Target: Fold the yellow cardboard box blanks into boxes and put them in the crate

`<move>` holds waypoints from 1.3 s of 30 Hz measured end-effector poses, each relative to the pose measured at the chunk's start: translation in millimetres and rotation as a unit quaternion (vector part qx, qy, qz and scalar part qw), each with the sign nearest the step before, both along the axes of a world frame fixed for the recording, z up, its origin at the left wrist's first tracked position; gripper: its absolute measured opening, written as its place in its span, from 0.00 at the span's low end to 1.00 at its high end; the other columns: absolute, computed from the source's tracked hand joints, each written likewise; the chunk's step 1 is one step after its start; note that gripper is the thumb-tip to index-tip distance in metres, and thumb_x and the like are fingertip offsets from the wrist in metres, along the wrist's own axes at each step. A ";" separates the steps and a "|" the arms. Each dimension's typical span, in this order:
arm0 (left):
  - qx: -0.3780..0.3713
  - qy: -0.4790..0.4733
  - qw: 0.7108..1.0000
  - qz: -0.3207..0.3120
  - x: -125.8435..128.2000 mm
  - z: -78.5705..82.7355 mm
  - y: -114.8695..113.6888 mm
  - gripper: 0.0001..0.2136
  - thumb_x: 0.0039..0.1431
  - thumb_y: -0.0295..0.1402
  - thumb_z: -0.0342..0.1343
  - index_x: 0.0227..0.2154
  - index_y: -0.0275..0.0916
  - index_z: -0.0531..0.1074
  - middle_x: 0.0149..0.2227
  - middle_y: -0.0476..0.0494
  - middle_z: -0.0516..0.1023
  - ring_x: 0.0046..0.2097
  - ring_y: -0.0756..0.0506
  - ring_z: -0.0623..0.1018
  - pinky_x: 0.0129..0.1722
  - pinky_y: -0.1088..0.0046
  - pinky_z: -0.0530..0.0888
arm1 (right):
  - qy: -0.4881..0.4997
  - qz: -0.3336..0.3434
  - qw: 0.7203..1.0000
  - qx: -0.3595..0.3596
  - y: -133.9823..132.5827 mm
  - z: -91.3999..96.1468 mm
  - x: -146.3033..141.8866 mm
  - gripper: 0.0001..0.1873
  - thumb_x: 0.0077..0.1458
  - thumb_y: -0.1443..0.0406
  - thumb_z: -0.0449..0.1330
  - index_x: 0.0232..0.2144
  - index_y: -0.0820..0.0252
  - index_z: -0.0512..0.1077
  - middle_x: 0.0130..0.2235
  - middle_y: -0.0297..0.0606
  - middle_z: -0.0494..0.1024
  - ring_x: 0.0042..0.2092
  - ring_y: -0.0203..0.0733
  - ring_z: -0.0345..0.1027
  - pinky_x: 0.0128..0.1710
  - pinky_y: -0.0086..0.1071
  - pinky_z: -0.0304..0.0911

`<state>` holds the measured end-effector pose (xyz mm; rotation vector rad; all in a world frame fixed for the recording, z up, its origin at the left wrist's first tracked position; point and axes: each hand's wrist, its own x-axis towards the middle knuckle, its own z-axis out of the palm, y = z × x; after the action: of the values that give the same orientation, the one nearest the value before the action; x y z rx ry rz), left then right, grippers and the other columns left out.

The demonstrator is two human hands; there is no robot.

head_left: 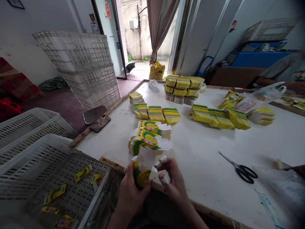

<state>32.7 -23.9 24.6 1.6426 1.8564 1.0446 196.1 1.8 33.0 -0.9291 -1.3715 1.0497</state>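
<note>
My left hand grips a small yellow and green carton at the table's front edge. The carton's white end flaps stand open at the top. Just right of it is my right hand, with white coverings on its fingertips. Its thumb and fingers are curled but apart, with nothing visible between them; whether a fingertip touches a flap I cannot tell. Beyond my hands lie overlapping flat cartons, their white flaps pointing right.
Bundled cartons stand in rows, with a taller stack behind. Scissors lie at right. A phone rests by the left edge. A white crate below holds several cartons. Another person's arm shows at far right.
</note>
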 end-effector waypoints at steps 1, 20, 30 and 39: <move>0.012 0.005 1.000 -0.018 0.8 -1.3 -1.4 0.34 0.47 0.44 0.62 0.55 0.36 0.58 0.45 0.32 0.78 0.44 0.34 0.79 0.41 0.57 0.76 | 0.010 0.012 1.000 -0.020 5.1 5.1 4.7 0.12 0.55 0.57 0.60 0.40 0.56 0.67 0.34 0.35 0.72 0.36 0.40 0.66 0.38 0.32 0.64; 0.075 0.046 0.991 -0.104 4.1 -17.9 1.8 0.34 0.55 0.38 0.58 0.61 0.39 0.46 0.54 0.29 0.71 0.56 0.36 0.73 0.49 0.60 0.76 | 0.309 0.178 0.894 -0.270 7.6 -22.5 -7.9 0.22 0.46 0.50 0.68 0.36 0.60 0.74 0.31 0.32 0.74 0.31 0.33 0.65 0.35 0.26 0.62; 0.117 0.118 0.964 -0.208 7.0 -14.2 0.6 0.37 0.46 0.26 0.61 0.58 0.42 0.49 0.52 0.33 0.72 0.49 0.38 0.78 0.45 0.63 0.78 | 0.154 0.202 0.914 -0.315 13.1 -6.4 -4.2 0.22 0.44 0.57 0.70 0.39 0.63 0.76 0.35 0.38 0.79 0.37 0.44 0.71 0.43 0.35 0.64; 0.114 0.119 0.963 -0.211 6.4 -12.0 -0.8 0.33 0.48 0.26 0.60 0.55 0.45 0.51 0.50 0.36 0.71 0.44 0.40 0.79 0.39 0.65 0.78 | 0.114 0.196 0.934 -0.277 14.7 -9.7 -2.7 0.31 0.44 0.44 0.65 0.42 0.62 0.75 0.37 0.41 0.78 0.40 0.47 0.70 0.44 0.38 0.63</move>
<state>39.1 -24.7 12.7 2.2612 1.4556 0.9302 193.4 16.5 23.3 -0.9075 -1.1009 1.8571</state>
